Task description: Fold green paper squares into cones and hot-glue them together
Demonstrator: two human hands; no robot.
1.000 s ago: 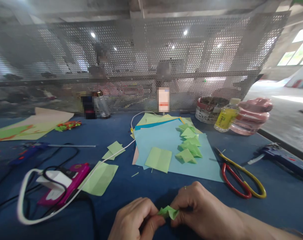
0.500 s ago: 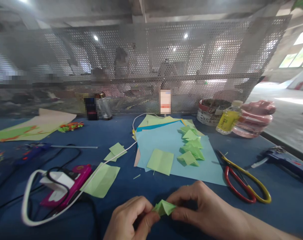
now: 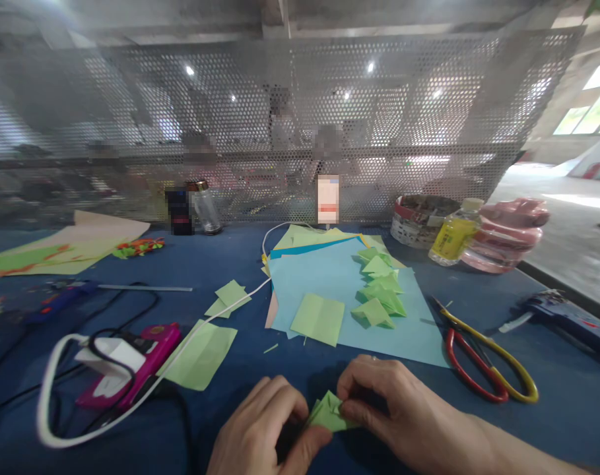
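Over blue table (perforated screen behind), left hand and right hand pinch 1 folded green paper.

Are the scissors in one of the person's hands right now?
No, the scissors lie on the table, apart from the left hand and right hand, which both pinch a folded green paper.

Left hand cut off at the wrist by the bottom edge, folded green paper half hidden between it and the right hand, small box and dark container pixelated, blue glue gun clipped by the right edge.
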